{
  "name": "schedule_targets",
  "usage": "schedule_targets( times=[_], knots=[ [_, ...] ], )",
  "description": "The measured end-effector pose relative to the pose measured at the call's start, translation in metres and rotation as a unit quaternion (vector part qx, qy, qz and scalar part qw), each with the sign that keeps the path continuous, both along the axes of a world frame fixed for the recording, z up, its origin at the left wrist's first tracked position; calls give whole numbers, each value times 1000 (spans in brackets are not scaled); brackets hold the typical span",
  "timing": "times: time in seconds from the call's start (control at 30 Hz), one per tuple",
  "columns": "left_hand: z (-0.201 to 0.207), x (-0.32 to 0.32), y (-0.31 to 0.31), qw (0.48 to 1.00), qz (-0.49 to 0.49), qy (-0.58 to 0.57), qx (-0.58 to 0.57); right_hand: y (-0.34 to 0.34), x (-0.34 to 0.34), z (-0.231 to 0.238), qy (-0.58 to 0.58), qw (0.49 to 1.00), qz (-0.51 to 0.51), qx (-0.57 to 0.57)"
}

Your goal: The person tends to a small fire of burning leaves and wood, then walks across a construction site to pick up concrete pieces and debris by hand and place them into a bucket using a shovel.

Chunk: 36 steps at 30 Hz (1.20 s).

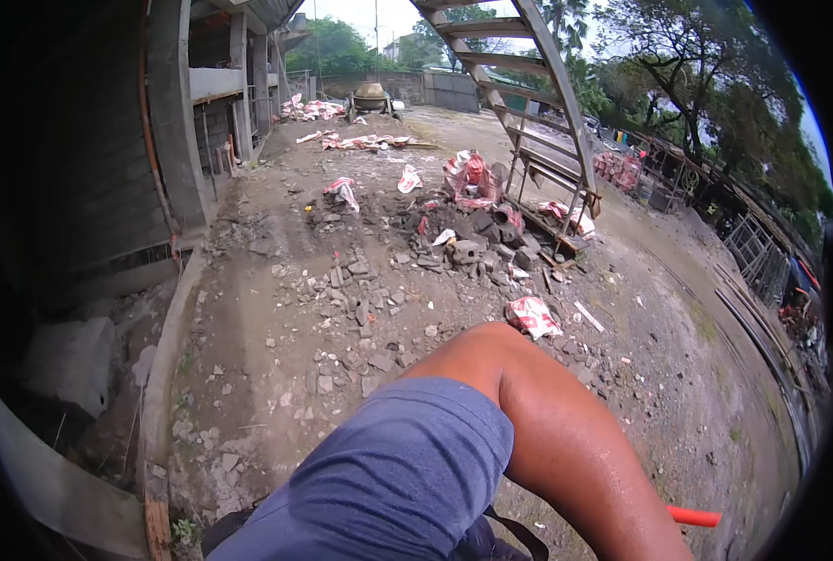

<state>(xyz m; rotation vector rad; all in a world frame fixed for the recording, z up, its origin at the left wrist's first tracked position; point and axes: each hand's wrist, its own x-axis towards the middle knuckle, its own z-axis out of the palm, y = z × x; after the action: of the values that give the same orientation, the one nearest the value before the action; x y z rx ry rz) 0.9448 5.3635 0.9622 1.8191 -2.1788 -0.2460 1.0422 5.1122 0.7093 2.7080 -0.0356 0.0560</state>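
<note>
My bent arm (566, 444), by its angle the left one, crosses the lower middle in a short grey-blue sleeve (388, 458). The elbow points ahead and the forearm runs down to the right, out of the picture. Neither my left hand nor my right hand shows, so what they hold is hidden. Beside the forearm, a short orange-red bar or tube (697, 516) sticks out to the right. Its other end is hidden behind the arm. Below the sleeve is a dark strap (521, 533).
Ahead, rubble and broken blocks (468, 251) lie around torn red-and-white sacks (473, 178). A steep staircase (552, 84) rises at the right of the heap. An unfinished concrete building (178, 122) and low kerb (169, 346) line the left. Long bars (762, 337) lie at right; a concrete mixer (372, 96) stands far back.
</note>
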Motion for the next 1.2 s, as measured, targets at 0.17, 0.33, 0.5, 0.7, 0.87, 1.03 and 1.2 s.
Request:
schedule_targets(
  times=[0.17,0.33,0.5,0.7,0.87,1.03,1.2],
  knots=[
    [7,17,67,995,25,-67,73,-25,-5,-19,-12,1000,-7,9],
    [-42,37,127,992,33,102,71,-20,28,-36,-27,999,41,-10],
    [-93,113,206,910,151,384,-38,4,25,-33,-1,999,45,12],
    [-443,254,342,378,766,438,-281,77,14,-131,195,980,4,36],
    [-724,238,315,190,756,625,40,153,-21,-176,270,954,-121,47],
    [-824,208,245,-132,518,823,-192,185,-68,-229,282,940,-179,68],
    [-867,149,231,-133,604,759,-203,169,-153,-272,303,910,-251,132]
  ],
)
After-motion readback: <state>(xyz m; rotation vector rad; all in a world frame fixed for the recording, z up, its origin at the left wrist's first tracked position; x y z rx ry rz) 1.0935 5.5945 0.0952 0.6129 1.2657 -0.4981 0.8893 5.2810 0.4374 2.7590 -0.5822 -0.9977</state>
